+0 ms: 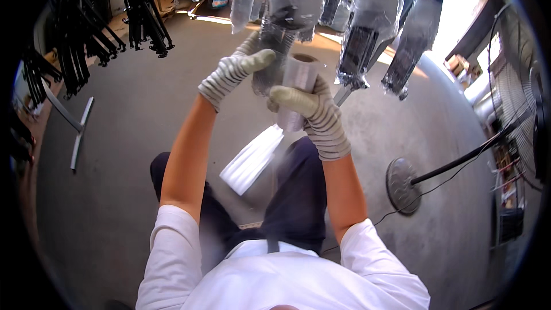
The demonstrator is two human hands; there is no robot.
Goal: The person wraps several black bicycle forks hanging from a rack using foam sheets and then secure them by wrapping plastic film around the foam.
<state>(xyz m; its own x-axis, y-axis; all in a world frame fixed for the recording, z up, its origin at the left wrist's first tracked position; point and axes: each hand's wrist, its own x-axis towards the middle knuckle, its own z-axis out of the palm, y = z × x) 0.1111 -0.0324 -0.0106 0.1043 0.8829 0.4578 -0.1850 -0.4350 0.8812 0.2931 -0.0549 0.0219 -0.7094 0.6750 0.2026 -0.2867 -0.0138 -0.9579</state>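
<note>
My left hand [234,72], in a striped knit glove, is closed around the lower end of a dark part wrapped in clear film [274,51]. The thumb lies across its front, while the other fingers are partly hidden behind it. Just to the right, my right hand [313,109], gloved the same way, grips a roll of clear stretch film [300,74] held nearly upright. The roll's open brown core shows at the top. Below the roll hangs a white, pleated-looking strip [252,161]; I cannot tell what it is attached to.
More film-wrapped dark parts [359,46] hang at the upper right. Bare black metal frames [143,11] hang at the upper left. A stand fan with a round base [403,186] is at the right, its cord running over the floor. A metal stand foot [80,129] lies left.
</note>
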